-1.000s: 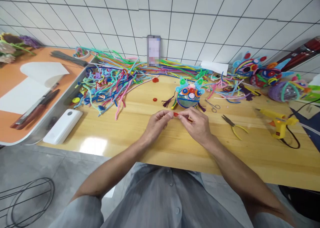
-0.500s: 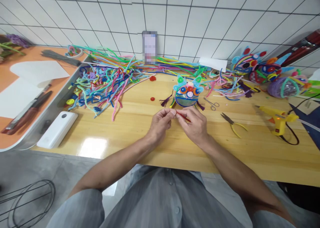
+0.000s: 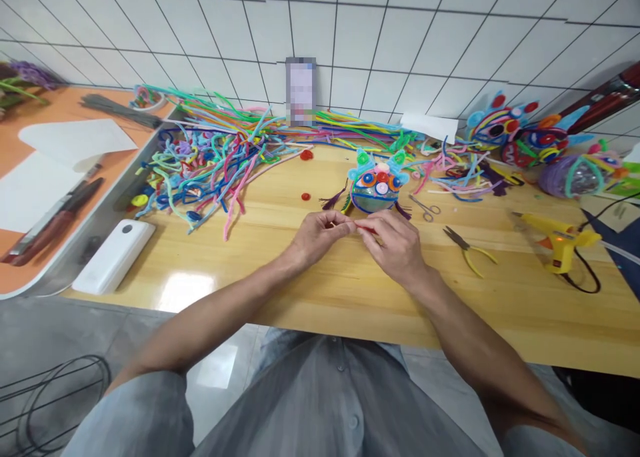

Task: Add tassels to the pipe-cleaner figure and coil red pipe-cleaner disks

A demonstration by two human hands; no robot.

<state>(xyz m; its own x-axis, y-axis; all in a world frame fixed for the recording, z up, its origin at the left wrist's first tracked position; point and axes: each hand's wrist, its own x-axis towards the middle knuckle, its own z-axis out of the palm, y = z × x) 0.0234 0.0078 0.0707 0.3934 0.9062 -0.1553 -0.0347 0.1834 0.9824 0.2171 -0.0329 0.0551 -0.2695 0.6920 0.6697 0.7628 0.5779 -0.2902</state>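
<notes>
Both hands meet fingertip to fingertip above the wooden table. My right hand (image 3: pixel 397 243) is closed in a pinch on a short red pipe cleaner (image 3: pixel 367 228), most of which its fingers cover. At its end, the thumb and forefinger of my left hand (image 3: pixel 323 233) are pressed together; what they grip is mostly hidden. Just beyond the hands stands a colourful animal-face figure (image 3: pixel 380 183) with green-and-blue ears, ringed eyes and dark tassels at its sides. Two small red coils, a nearer one (image 3: pixel 306 197) and a farther one (image 3: pixel 307 155), lie to its left.
Small scissors (image 3: pixel 426 207), yellow-handled pliers (image 3: pixel 470 250) and a yellow glue gun (image 3: pixel 563 240) lie to the right. A heap of pipe cleaners (image 3: pixel 210 167) and a white power bank (image 3: pixel 114 257) are left. A phone (image 3: pixel 301 91) leans on the wall; finished figures (image 3: pixel 545 140) stand back right.
My left fingers have shifted slightly and drawn closer along the red pipe cleaner, and less of it shows. My right hand has moved slightly right. The view has tilted a little.
</notes>
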